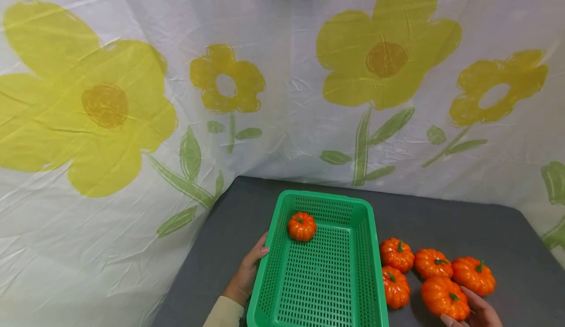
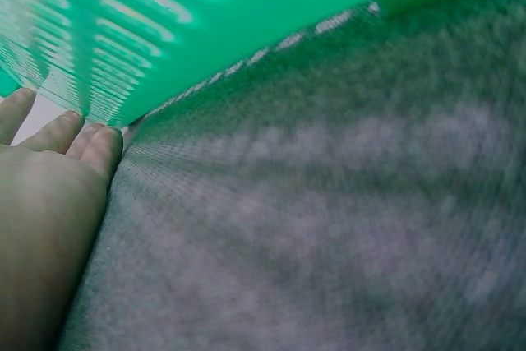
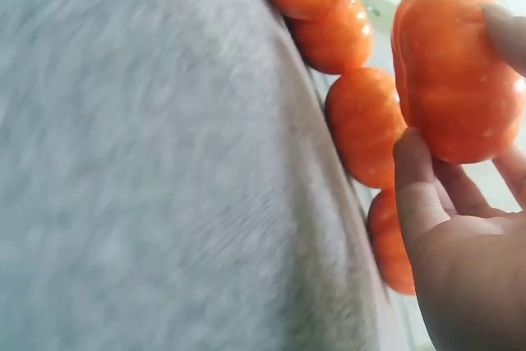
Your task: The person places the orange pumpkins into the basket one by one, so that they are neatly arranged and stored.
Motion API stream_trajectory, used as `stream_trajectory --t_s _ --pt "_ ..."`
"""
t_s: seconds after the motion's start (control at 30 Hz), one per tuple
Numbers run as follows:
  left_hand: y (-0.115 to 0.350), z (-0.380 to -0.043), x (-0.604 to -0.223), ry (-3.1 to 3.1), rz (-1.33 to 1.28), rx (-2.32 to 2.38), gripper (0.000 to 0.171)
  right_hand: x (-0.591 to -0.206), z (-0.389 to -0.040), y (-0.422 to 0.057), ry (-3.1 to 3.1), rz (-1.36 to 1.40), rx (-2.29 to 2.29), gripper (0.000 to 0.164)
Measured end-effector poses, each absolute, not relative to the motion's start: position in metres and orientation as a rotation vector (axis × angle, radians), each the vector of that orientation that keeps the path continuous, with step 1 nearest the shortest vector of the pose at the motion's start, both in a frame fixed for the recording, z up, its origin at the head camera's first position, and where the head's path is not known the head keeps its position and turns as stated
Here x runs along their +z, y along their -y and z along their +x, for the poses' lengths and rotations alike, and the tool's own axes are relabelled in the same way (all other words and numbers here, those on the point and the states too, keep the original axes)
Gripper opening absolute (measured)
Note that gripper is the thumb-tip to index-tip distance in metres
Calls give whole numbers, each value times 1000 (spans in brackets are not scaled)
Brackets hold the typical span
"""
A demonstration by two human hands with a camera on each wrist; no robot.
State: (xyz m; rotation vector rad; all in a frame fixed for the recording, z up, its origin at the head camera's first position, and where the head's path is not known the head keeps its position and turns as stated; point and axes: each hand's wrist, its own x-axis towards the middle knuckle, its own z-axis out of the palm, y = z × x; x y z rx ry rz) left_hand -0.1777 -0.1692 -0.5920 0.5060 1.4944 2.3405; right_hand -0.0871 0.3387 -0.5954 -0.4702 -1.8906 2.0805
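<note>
Green basket (image 1: 318, 273) stands nearest my remote head camera, its left rim pinched between the thumb and fingers of the left hand (image 1: 246, 274). Right of it, the right hand (image 1: 482, 311) spreads only pumpkin-wide, grasping one orange pumpkin (image 1: 443, 296) close to four loose pumpkins (image 1: 433, 264); I see a lone pumpkin (image 1: 302, 227) inside, near the basket's far-left corner.

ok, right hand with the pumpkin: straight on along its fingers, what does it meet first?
Likely the middle pumpkin of the back row, just ahead of the held pumpkin in the head view. Height of the right hand is unclear, so it might pass over.
</note>
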Motion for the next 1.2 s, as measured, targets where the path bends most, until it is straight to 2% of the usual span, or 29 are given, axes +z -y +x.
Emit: stream_trajectory --t_s 0.1,0.2,0.77,1.07,1.2 --pt "169 -178 -592 -1489 505 2341 71 -591 -86 -331 1672 -221 2189 80" --pt "168 -178 -593 -1486 504 2342 71 -586 -85 -324 1592 -121 2211 82" --pt "169 -179 -594 -1498 495 2343 72 -564 -86 -311 1617 -51 2216 81" --pt "169 -179 -596 -1508 491 2342 73 -542 -92 -295 1849 -123 1969 84" --pt "169 -178 -595 -1514 482 2341 72 -535 -93 -293 1848 79 2029 84"
